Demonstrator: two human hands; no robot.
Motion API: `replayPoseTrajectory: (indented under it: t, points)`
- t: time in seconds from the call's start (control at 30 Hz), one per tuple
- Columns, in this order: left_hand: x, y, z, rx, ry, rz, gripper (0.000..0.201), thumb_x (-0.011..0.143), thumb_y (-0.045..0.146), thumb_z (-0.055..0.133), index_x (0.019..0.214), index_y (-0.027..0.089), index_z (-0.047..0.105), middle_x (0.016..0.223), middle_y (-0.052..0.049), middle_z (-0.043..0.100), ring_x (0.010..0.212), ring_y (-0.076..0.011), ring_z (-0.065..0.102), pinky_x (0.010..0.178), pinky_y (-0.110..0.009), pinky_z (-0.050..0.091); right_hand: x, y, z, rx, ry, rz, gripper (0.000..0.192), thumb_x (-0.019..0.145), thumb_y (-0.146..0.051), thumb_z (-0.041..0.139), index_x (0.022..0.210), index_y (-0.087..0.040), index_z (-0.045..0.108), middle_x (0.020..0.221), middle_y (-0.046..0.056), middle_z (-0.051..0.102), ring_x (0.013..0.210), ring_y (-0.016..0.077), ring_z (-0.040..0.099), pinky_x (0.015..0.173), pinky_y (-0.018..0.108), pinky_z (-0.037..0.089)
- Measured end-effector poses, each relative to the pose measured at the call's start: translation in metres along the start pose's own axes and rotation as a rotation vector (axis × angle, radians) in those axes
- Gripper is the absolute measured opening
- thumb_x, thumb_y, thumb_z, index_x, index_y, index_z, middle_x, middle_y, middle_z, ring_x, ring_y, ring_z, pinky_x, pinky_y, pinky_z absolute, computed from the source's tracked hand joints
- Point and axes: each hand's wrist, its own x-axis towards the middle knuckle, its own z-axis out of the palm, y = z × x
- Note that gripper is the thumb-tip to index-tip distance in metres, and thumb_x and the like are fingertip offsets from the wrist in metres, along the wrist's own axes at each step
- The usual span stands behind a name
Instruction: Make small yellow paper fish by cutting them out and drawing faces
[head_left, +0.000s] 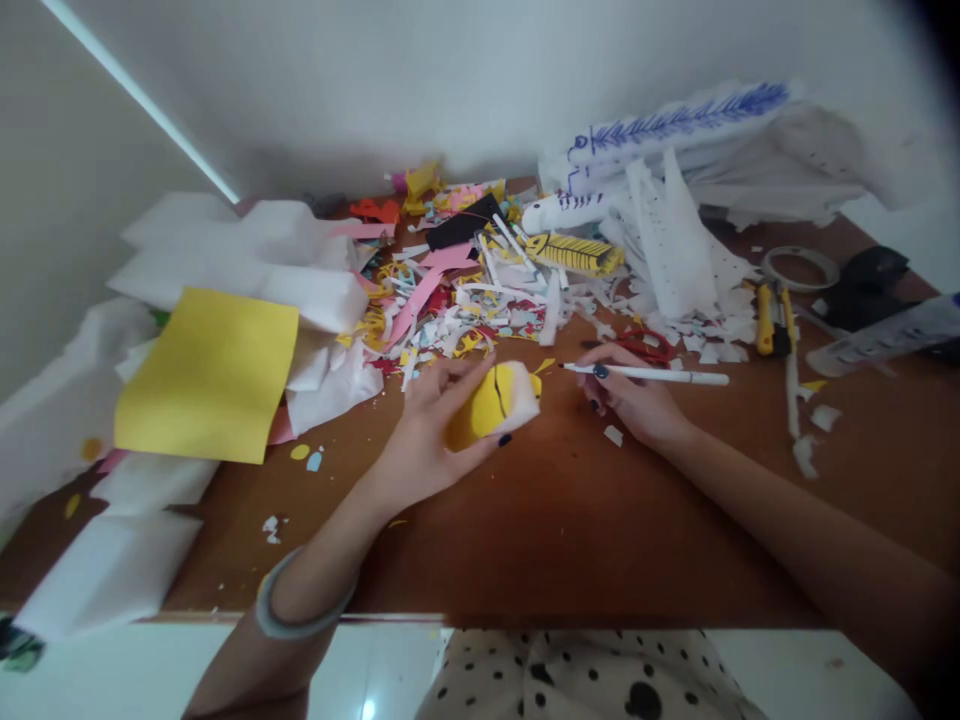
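My left hand (439,425) is closed around a small foam piece (517,397) wrapped partly in yellow, with a black line drawn across the yellow face. The white foam end points right, toward my other hand. Between the thumb and fingers of my right hand (626,392) lies a white marker (667,375), held almost level. Its dark tip points left and is a short gap away from the foam piece. Just behind my right hand are red-handled scissors (651,346), partly hidden by the fingers.
Paper and foam scraps (480,310) are heaped along the back of the brown table (555,550). A yellow sheet (210,375) rests on white foam blocks (247,245) at left. On the right are a tape roll (799,268), a yellow cutter (765,320) and a clear tube (885,335).
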Motion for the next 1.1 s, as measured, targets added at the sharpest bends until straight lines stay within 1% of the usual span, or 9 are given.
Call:
replayPoseTrajectory:
  t: [0.07,0.1,0.2,0.27,0.33,0.5,0.67,0.9,1.1]
  points:
    - [0.002,0.003,0.005,0.298,-0.117,0.045,0.064,0.085,0.038,0.063,0.144,0.022,0.045,0.125,-0.014,0.058,0.114,-0.0299,0.052,0.097,-0.048,0.037,-0.002,-0.001,0.001,-0.028,-0.017,0.013,0.020,0.082,-0.040,0.070,0.088,-0.023,0.062,0.070,-0.002,0.061,0.054,0.0090,0.052,0.046,0.020,0.042]
    - [0.002,0.002,0.009,0.397,-0.161,0.060,0.064,0.085,0.038,0.063,0.144,0.020,0.045,0.125,-0.015,0.058,0.114,-0.0312,0.052,0.095,-0.048,0.036,-0.003,-0.003,0.002,-0.048,-0.048,0.022,0.021,0.083,-0.041,0.069,0.086,-0.022,0.062,0.067,-0.003,0.061,0.053,0.0090,0.052,0.046,0.020,0.043]
    - [0.002,-0.003,0.021,0.513,-0.207,0.118,0.063,0.086,0.043,0.062,0.142,0.019,0.046,0.124,-0.015,0.059,0.113,-0.0325,0.052,0.092,-0.047,0.035,-0.010,-0.007,0.009,-0.130,-0.176,0.059,0.023,0.084,-0.042,0.068,0.087,-0.021,0.062,0.066,-0.002,0.063,0.053,0.0092,0.054,0.048,0.021,0.044]
    - [0.001,-0.006,0.025,0.539,-0.203,0.150,0.060,0.088,0.043,0.061,0.141,0.019,0.047,0.124,-0.015,0.059,0.112,-0.0320,0.053,0.091,-0.047,0.034,-0.014,-0.009,0.014,-0.179,-0.236,0.058,0.022,0.085,-0.042,0.067,0.088,-0.020,0.062,0.071,0.000,0.066,0.057,0.0098,0.056,0.051,0.021,0.046]
    - [0.001,-0.008,0.025,0.560,-0.196,0.178,0.057,0.089,0.041,0.059,0.140,0.019,0.047,0.124,-0.015,0.060,0.111,-0.0319,0.053,0.092,-0.047,0.034,-0.016,-0.010,0.017,-0.205,-0.261,0.046,0.020,0.087,-0.040,0.065,0.091,-0.020,0.062,0.074,0.001,0.067,0.059,0.0096,0.057,0.054,0.021,0.047]
    - [0.002,-0.007,0.019,0.575,-0.195,0.232,0.054,0.091,0.041,0.056,0.140,0.019,0.047,0.124,-0.014,0.062,0.107,-0.0301,0.056,0.093,-0.047,0.033,-0.015,-0.009,0.015,-0.202,-0.266,0.049,0.017,0.090,-0.038,0.062,0.094,-0.022,0.062,0.075,0.000,0.067,0.061,0.0090,0.057,0.057,0.021,0.048]
    - [0.003,-0.008,0.019,0.567,-0.181,0.260,0.048,0.090,0.040,0.059,0.134,0.020,0.053,0.123,-0.013,0.063,0.106,-0.0293,0.057,0.092,-0.046,0.034,-0.013,-0.007,0.013,-0.202,-0.265,0.092,0.022,0.089,-0.042,0.062,0.091,-0.021,0.060,0.071,-0.001,0.065,0.059,0.0093,0.057,0.055,0.021,0.047]
    - [0.003,-0.008,0.018,0.569,-0.184,0.267,0.048,0.090,0.042,0.059,0.133,0.020,0.054,0.121,-0.013,0.064,0.106,-0.0298,0.057,0.092,-0.046,0.034,-0.014,-0.009,0.016,-0.350,-0.304,0.066,0.022,0.092,-0.041,0.059,0.092,-0.019,0.059,0.074,0.000,0.064,0.062,0.0098,0.057,0.059,0.022,0.048]
    - [0.003,-0.007,0.019,0.564,-0.171,0.281,0.047,0.089,0.038,0.060,0.132,0.019,0.055,0.120,-0.013,0.064,0.106,-0.0307,0.057,0.091,-0.047,0.035,-0.014,-0.010,0.016,-0.402,-0.323,0.053,0.021,0.092,-0.040,0.057,0.093,-0.019,0.058,0.075,0.001,0.063,0.062,0.0102,0.058,0.058,0.023,0.048]
